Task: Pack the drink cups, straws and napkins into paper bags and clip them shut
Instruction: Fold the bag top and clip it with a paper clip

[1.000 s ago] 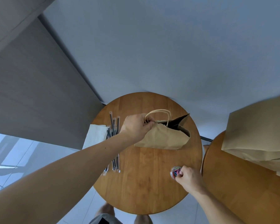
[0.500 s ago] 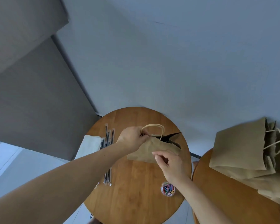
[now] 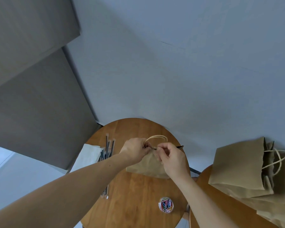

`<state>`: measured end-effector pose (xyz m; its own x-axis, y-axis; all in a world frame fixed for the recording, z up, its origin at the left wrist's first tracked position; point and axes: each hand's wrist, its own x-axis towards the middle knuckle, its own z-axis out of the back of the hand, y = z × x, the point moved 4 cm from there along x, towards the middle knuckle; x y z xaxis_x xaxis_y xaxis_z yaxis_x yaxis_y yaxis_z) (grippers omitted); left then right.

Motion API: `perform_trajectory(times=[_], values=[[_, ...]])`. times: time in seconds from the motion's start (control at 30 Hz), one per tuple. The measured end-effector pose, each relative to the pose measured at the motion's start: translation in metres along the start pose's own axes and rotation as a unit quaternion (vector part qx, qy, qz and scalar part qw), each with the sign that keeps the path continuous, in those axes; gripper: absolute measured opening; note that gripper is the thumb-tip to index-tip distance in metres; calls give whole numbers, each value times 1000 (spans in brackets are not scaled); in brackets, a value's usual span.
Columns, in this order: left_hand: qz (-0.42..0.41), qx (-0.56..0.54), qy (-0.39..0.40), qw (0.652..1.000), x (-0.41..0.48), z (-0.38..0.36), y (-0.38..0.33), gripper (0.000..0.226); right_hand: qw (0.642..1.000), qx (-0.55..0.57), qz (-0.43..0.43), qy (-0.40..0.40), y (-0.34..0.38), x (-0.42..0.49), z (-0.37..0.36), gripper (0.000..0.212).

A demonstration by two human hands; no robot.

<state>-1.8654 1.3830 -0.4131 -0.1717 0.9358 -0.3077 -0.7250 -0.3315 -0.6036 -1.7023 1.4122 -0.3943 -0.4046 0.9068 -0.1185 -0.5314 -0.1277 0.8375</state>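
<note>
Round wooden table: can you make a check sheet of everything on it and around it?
Surface: round wooden table, light brown planks.
Job's things: brown paper bag, mouth held together; black wrapped straws beside white napkins; clear tub of coloured paper clips.
Clutter: nothing seen.
Hands: left hand and right hand both pinch the bag's top edge.
Cables: nothing seen.
Surroundings: second wooden table with stacked brown paper bags; grey wall.

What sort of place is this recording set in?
Probably a small indoor takeaway-packing spot, café or home unclear: round wooden tables against a plain wall, a pile of brown paper bags, wrapped straws and a tub of coloured paper clips.
</note>
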Motion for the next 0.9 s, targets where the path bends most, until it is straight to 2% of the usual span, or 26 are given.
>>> perform_trajectory(times=[0.17,0.4,0.9], values=[[-2,-14,-2,1000,1,1,-1,12,994,-90,64,-11,6,2,3,22],[-4,-34,-3,999,0,2,3,11,993,-87,72,-28,7,13,-2,2],[-48,-6,-14,999,3,7,5,22,987,-121,101,-17,3,39,-14,17]])
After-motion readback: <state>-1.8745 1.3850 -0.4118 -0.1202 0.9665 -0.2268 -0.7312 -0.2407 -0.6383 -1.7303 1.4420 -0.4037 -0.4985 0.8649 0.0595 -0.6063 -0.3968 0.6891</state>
